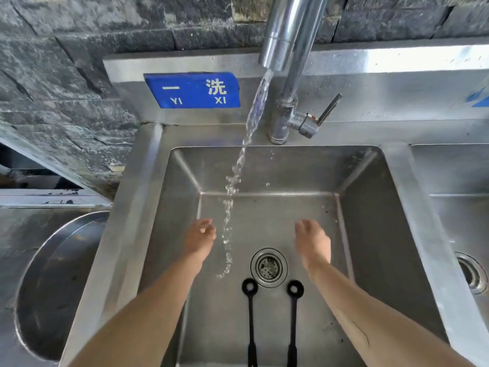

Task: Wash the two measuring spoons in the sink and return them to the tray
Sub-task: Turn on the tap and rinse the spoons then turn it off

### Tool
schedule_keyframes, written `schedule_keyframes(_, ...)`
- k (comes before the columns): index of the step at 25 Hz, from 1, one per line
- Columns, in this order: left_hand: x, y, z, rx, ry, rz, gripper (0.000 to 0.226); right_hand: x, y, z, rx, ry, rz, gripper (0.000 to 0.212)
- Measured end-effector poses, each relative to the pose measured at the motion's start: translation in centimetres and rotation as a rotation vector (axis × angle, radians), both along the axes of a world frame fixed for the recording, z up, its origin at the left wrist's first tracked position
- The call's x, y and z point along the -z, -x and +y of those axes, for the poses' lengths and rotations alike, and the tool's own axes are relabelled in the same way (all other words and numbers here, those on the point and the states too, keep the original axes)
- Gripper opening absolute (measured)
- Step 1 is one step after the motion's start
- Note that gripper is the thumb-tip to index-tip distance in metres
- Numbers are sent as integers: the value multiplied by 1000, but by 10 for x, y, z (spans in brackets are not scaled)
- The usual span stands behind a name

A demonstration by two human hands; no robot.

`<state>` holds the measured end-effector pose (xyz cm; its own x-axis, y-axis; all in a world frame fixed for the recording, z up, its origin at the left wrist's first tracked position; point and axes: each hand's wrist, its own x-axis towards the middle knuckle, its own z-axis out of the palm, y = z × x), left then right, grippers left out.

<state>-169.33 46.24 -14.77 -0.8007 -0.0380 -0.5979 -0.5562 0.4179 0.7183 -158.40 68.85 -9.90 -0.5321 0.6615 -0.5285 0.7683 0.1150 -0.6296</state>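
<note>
1. Right now your fingers hold nothing: the left hand (199,238) has its fingers (209,229) loosely curled just beside the falling water (228,226), and the right hand (313,242) hangs with its fingers (301,227) drooped and relaxed, well apart from the stream.
2. Both hands hover inside the sink (370,234); neither touches a spoon.
3. The two black measuring spoons lie side by side on the sink floor below the drain (269,268), the left spoon (250,313) and the right spoon (293,313) parallel, round ends toward the drain, handles running toward you and out of view.
4. Judging by their look, they are light, stiff plastic with thin straight handles and small ring-like heads. Wet, they will likely be slippery, so pinch each one mid-handle rather than at the rounded head.
5. They should not be fragile, though a slim handle may skate on wet steel; press down as you pick it up.
6. The basin is smooth brushed steel with sloped walls and beads of water; the chrome faucet (288,35) above is running.
7. A round steel tray (53,260) sits on the surface to your left, probably where they go back.
</note>
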Motion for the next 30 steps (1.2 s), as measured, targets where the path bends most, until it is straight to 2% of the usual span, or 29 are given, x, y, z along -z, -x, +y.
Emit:
schedule_keyframes(3,57,-79,-34,33,285,-202,25,55,-63,-39,-112,111,-182,31)
schedule_keyframes(5,79,-122,-37,123,369,-310,20,86,-89,-63,-250,152,-306,32)
schedule_keyframes(8,90,-162,-19,265,332,-362,10,112,-104,-94,-404,220,-360,36)
schedule_keyframes(13,94,-179,10,353,348,-298,8,132,-100,-116,-273,305,-286,29)
schedule_keyframes(18,95,-178,13,340,344,-253,10,143,-99,-114,-287,311,-240,17)
schedule_keyframes(20,93,-178,13,338,333,-256,23,142,-98,-112,-248,334,-219,11)
schedule_keyframes(22,85,-176,13,334,279,-261,27,134,-95,-108,-243,356,-197,11)
schedule_keyframes(27,34,-164,12,262,95,-229,4,93,-83,-96,-213,459,-95,6)
schedule_keyframes(30,-11,-153,13,253,6,-170,10,52,-68,-89,-250,482,-34,7)
